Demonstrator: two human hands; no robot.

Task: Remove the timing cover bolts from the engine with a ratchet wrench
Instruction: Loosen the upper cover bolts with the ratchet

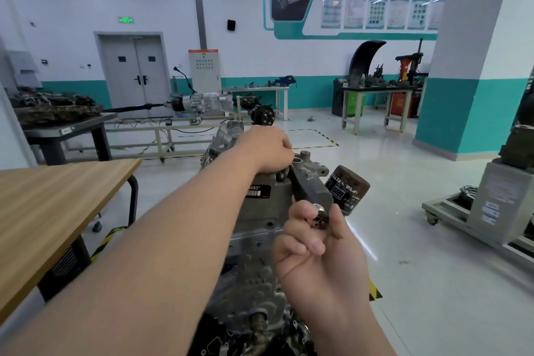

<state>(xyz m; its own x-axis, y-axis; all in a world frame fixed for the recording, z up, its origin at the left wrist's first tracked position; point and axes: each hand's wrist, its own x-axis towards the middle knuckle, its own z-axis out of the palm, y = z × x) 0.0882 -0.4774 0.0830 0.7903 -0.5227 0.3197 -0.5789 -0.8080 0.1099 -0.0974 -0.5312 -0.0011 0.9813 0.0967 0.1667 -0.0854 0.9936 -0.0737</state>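
Observation:
A grey engine (260, 228) stands on end in front of me, with a white barcode label (257, 191) on its upper face and a dark rusty oil filter (348, 188) sticking out at its right. My left hand (270, 147) rests over the engine's top edge, fingers curled down on the casting. My right hand (315, 240) is closed around the ratchet wrench (319, 215); only its dark head with a shiny tip shows between thumb and fingers, close to the engine's grey bracket (310, 182). The handle is hidden in my fist. No bolt is visible.
A wooden table (57, 205) stands at my left. Beyond the engine lie a gearbox with shaft on a low frame (202, 104), a grey bench with parts (63, 124) and green-legged workbenches (375, 95). A teal-and-white pillar (468, 81) and an equipment stand (497, 205) are at right.

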